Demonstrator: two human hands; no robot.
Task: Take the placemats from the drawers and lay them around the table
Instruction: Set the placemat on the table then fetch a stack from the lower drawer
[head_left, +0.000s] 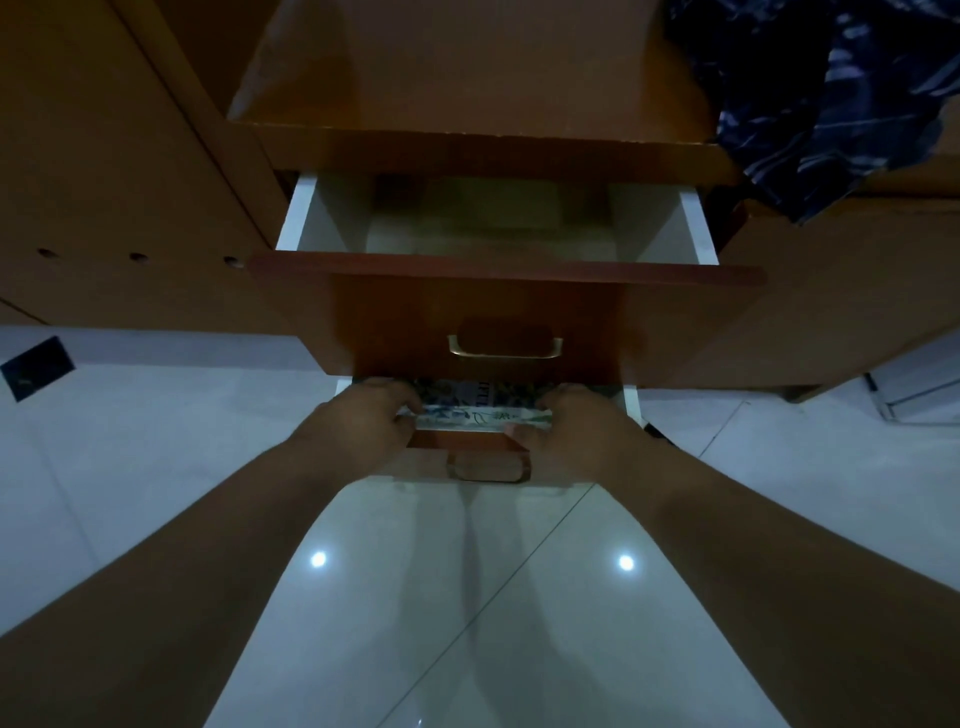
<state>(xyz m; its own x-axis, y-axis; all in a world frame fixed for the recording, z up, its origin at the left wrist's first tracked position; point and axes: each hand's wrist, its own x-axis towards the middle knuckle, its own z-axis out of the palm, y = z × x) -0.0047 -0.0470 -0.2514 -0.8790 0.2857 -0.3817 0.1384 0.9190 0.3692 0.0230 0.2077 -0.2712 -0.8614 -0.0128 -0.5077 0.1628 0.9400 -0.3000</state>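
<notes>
A stack of patterned placemats (480, 408), white with dark blue floral print, lies in the lower drawer (485, 465) of a brown wooden cabinet. My left hand (363, 421) grips the stack's left end and my right hand (576, 426) grips its right end, thumbs at the near edge. The far part of the stack is hidden under the upper drawer (498, 312), which stands pulled out; its white inside looks bare in the dim light.
Glossy white floor tiles (467, 597) reflect two ceiling lights below my arms. A dark blue patterned cloth (821, 104) hangs at the upper right. Cabinet panels (104, 182) flank the drawers on both sides. A black tile inset (36, 366) sits on the floor at left.
</notes>
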